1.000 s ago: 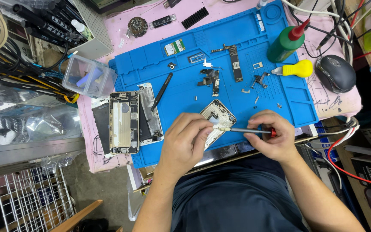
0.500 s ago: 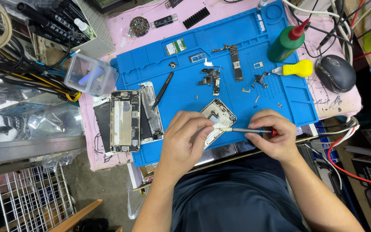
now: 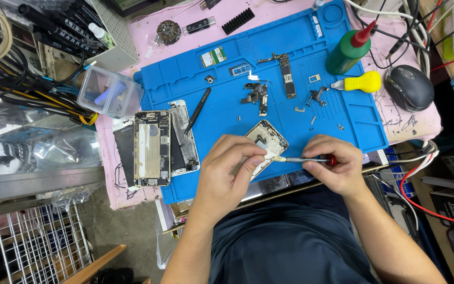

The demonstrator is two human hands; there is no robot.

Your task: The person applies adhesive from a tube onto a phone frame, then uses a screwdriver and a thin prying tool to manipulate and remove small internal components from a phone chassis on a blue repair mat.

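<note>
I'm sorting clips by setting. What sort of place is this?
Most likely a phone repair bench. A blue silicone work mat carries small loose parts, an opened silver phone housing lies on it, and the right hand holds a red-handled screwdriver.

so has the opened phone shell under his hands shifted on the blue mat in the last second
No. The phone shell sits at the same spot near the front edge of the blue mat, below the loose circuit board.
</note>
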